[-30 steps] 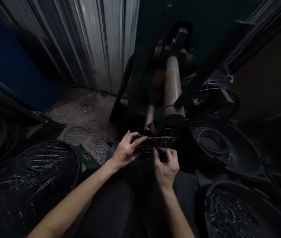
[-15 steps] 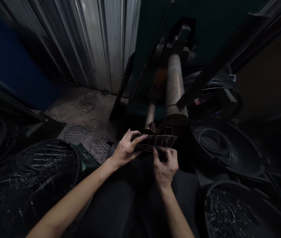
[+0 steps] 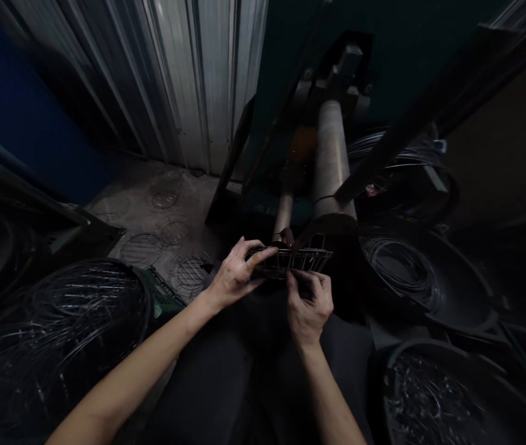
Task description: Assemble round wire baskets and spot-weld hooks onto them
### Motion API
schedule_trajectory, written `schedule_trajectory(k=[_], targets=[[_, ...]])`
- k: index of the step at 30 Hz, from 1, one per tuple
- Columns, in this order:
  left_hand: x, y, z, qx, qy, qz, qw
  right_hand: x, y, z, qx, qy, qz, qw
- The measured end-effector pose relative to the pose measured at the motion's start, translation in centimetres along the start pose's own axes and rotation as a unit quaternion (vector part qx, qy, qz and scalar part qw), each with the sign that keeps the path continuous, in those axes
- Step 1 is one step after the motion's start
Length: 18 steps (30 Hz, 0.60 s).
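A small wire basket (image 3: 309, 262) sits between my two hands, just under the metal arms of a machine. My left hand (image 3: 236, 272) is closed on its left end, fingers along the upper rim and thumb lower down. Pinched at the basket's lower front edge is my right hand (image 3: 309, 303); whether a separate small wire lies in that pinch is too dark to tell. The thin lower arm (image 3: 284, 212) of the machine ends at the basket's top rim, beside a dark curved tip (image 3: 289, 237). The thick metal cylinder (image 3: 332, 157) stands above and to the right.
Left of me is a round tub (image 3: 144, 303) heaped with wire pieces. Wire grids (image 3: 191, 272) lie on the floor. To the right stand a basin with coiled wire (image 3: 399, 266) and a tub of small bent wire parts (image 3: 429, 395). Corrugated metal wall (image 3: 188, 80) behind.
The view has shifted slightly, so the machine appears a little farther right. Both hands keep their hold on the basket, which looks slightly more level and higher.
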<state>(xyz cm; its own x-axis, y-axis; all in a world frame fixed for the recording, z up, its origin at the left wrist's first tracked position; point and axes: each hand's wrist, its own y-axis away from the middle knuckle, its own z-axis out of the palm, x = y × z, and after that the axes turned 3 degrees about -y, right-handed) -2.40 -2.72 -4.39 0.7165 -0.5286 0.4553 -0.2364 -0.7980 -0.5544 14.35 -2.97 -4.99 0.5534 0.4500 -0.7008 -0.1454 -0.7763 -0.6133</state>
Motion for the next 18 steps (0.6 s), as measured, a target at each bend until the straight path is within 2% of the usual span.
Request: schedule_trajectory(k=[18], targets=[[-1.1, -0.6, -0.4, -0.014, -0.025, 0.026, 0.999, 0.2, 0.0, 0.4, -0.021, 0.005, 0.012, 1.0]])
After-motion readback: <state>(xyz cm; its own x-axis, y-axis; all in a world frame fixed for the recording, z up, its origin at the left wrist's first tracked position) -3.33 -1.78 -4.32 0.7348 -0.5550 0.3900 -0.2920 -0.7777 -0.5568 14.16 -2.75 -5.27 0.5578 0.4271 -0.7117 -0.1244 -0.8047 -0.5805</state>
